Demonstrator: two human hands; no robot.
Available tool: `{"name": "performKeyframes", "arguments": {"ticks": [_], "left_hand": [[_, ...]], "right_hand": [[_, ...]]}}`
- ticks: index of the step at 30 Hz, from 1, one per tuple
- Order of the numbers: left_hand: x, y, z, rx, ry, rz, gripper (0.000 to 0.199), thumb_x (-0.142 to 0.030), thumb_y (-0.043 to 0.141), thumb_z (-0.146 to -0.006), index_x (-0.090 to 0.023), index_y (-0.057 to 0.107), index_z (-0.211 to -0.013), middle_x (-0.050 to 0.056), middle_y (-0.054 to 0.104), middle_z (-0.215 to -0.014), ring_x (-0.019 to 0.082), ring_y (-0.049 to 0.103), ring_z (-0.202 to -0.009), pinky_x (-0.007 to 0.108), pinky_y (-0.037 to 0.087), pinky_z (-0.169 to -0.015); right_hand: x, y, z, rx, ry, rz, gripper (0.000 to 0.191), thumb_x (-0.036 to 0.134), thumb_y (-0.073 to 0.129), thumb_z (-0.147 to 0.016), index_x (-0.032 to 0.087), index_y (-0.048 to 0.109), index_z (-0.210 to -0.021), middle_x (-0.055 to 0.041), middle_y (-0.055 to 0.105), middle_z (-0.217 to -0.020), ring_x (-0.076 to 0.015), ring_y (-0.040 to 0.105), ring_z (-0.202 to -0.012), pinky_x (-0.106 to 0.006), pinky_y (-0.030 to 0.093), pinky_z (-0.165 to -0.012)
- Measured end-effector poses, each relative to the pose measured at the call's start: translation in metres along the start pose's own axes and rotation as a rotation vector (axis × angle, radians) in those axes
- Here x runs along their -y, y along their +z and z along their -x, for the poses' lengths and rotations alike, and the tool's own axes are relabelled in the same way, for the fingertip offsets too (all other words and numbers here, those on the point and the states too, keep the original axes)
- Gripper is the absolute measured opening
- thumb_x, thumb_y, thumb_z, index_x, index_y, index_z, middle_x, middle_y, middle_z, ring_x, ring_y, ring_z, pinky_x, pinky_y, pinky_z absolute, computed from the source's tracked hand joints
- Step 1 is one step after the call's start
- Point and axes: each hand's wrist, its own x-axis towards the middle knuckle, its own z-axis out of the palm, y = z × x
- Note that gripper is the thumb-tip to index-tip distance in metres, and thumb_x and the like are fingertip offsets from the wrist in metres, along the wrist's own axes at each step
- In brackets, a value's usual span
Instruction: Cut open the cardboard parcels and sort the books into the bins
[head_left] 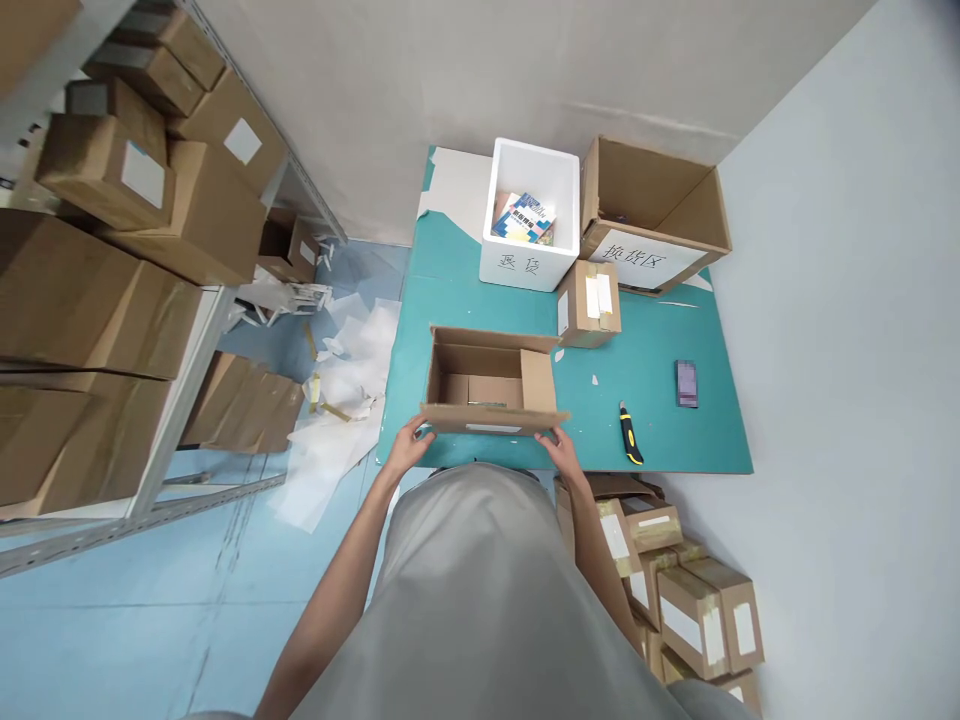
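Observation:
An open cardboard box (495,419) stands at the near edge of the green table, its near flap folded outward with a white label on it. My left hand (409,446) grips the left end of that flap, thumb and fingers pressed at the corner. At the flap's right end, my right hand (560,450) pinches the other corner. Low inside the box lies something flat that I cannot make out. A yellow and black utility knife (630,434) lies to the right of my right hand.
Behind the box stand a white foam box (529,262) with books (523,217), a large open carton (660,258) and a small taped carton (589,303). A purple packet (686,384) lies right. Loaded shelves (217,330) rise left; cartons (690,610) pile below right.

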Motion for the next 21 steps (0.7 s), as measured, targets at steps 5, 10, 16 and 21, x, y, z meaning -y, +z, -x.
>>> {"name": "performKeyframes", "arguments": {"ticks": [5,10,16,21], "left_hand": [[-0.037,-0.021,-0.013,-0.069,0.151,0.013,0.058,-0.054,0.075,-0.079,-0.015,0.077,-0.122,0.018,0.059,-0.155,0.038,0.055,-0.145,0.05,0.05,-0.116],[-0.065,-0.02,-0.033,-0.037,0.116,0.129,0.067,-0.057,0.075,-0.083,-0.016,0.071,-0.136,0.015,0.067,-0.148,0.034,0.063,-0.136,0.05,0.046,-0.12],[-0.039,-0.01,-0.02,-0.014,-0.121,0.232,0.077,-0.068,0.076,-0.081,-0.015,0.068,-0.136,0.02,0.061,-0.152,0.035,0.058,-0.14,0.046,0.051,-0.112],[-0.017,-0.005,0.0,0.031,-0.27,0.301,0.084,-0.078,0.07,-0.083,-0.016,0.064,-0.139,0.019,0.066,-0.146,0.031,0.067,-0.127,0.037,0.057,-0.097]], "right_hand": [[0.044,-0.006,-0.017,0.02,-0.113,-0.063,0.075,0.06,0.08,-0.079,0.022,0.068,-0.143,-0.0096,0.063,-0.154,-0.0321,0.06,-0.141,-0.05,0.046,-0.122],[0.061,-0.004,-0.044,-0.037,-0.068,0.001,0.074,0.06,0.078,-0.078,0.016,0.071,-0.136,-0.0163,0.066,-0.149,-0.034,0.064,-0.135,-0.052,0.049,-0.119],[0.028,-0.004,-0.031,-0.052,0.106,-0.067,0.06,0.065,0.065,-0.087,0.02,0.072,-0.127,-0.0127,0.072,-0.141,-0.0319,0.066,-0.133,-0.052,0.055,-0.111],[0.005,-0.003,-0.008,-0.05,0.181,-0.039,0.059,0.065,0.076,-0.079,0.02,0.075,-0.117,-0.0121,0.076,-0.131,-0.0315,0.069,-0.128,-0.047,0.058,-0.107]]}}
